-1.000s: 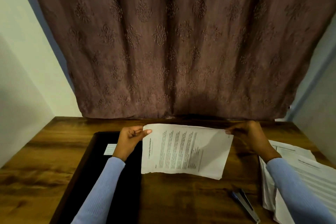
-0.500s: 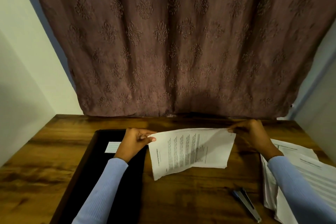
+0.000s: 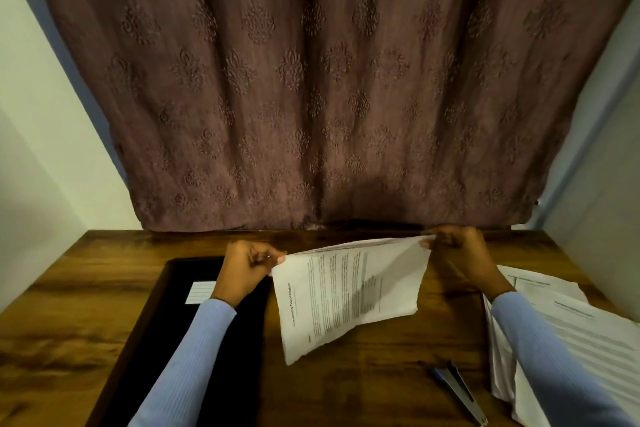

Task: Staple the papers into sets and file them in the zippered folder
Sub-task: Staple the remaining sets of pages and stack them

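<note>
Brown patterned curtain (image 3: 311,80) hangs behind a wooden table (image 3: 363,392), above which both hands hold a sheaf of papers (image 3: 349,291). Left hand (image 3: 247,269) pinches its near-left corner and right hand (image 3: 457,250) pinches the far-right corner, the sheets sagging between them. Black folder (image 3: 145,340) lies flat under the left arm; a stapler (image 3: 460,392) lies near a loose paper pile (image 3: 588,333) at right.

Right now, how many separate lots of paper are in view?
2: a set of papers held up mid-table between left hand and right hand, and a loose stack at the table's right. Sheet counts unreadable.
</note>
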